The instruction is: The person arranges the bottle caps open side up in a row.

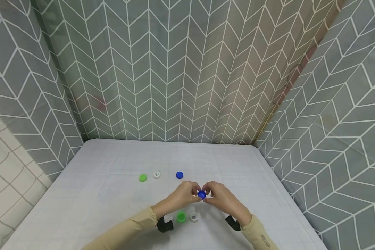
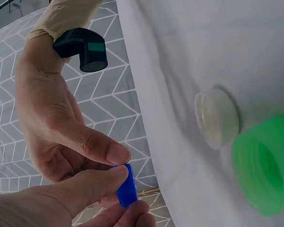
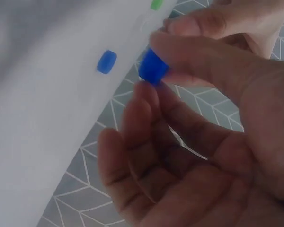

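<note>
Both hands meet over the table and pinch one small, round blue plastic piece (image 1: 201, 194) between them. My left hand (image 1: 182, 193) grips its left side with thumb and fingertips, and my right hand (image 1: 221, 197) holds the right side the same way. Seen from the right wrist, the blue piece (image 3: 153, 67) looks short and slightly tapered. Its side shows as a flat blue band in the left wrist view, and fingers cover part of it. Below the hands stand an open green jar (image 1: 181, 217) and a whitish translucent jar (image 1: 193, 217).
Farther back on the white-covered table (image 1: 118, 158) lie a green cap (image 1: 142, 177), a white cap (image 1: 157, 174) with dark markings, and a blue cap (image 1: 179, 175). Patterned grey curtains (image 1: 175, 76) enclose the table's back and sides.
</note>
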`<control>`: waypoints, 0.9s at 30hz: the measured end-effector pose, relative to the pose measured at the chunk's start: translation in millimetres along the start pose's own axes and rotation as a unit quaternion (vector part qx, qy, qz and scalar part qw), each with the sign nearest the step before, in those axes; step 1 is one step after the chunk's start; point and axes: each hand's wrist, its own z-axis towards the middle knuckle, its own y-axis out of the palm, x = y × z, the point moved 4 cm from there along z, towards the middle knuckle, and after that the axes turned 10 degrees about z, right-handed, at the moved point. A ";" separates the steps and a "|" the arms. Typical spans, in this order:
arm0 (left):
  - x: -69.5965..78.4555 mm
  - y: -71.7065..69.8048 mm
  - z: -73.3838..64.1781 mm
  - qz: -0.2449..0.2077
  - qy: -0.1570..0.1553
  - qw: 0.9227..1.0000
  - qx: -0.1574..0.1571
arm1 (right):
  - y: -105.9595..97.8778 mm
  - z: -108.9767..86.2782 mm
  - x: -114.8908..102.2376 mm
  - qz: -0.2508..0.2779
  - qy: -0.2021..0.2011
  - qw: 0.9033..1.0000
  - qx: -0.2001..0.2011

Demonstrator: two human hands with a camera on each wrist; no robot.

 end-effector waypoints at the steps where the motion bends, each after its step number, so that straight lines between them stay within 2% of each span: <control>1: 0.7 2.1 -0.1 0.007 0.001 1.000 -0.002 | 0.5 -1.1 0.3 -0.004 -0.001 1.000 -0.006; 6: 3.6 9.8 -1.4 0.058 -0.008 0.998 -0.017 | 1.6 -5.9 0.5 -0.014 0.001 0.999 -0.031; 10: 6.1 16.6 -4.4 0.125 -0.010 0.991 -0.035 | 4.3 -11.5 2.5 -0.009 0.018 0.998 -0.066; 13: 7.6 24.6 -7.2 0.157 -0.007 0.986 -0.048 | 8.4 -16.9 4.8 0.005 0.034 0.995 -0.094; 18: 10.2 36.0 -10.6 0.180 -0.005 0.981 -0.069 | 15.8 -22.4 10.8 0.017 0.051 0.991 -0.124; 27: 12.1 47.7 -14.2 0.225 0.018 0.970 -0.088 | 24.6 -26.9 17.3 0.016 0.062 0.985 -0.158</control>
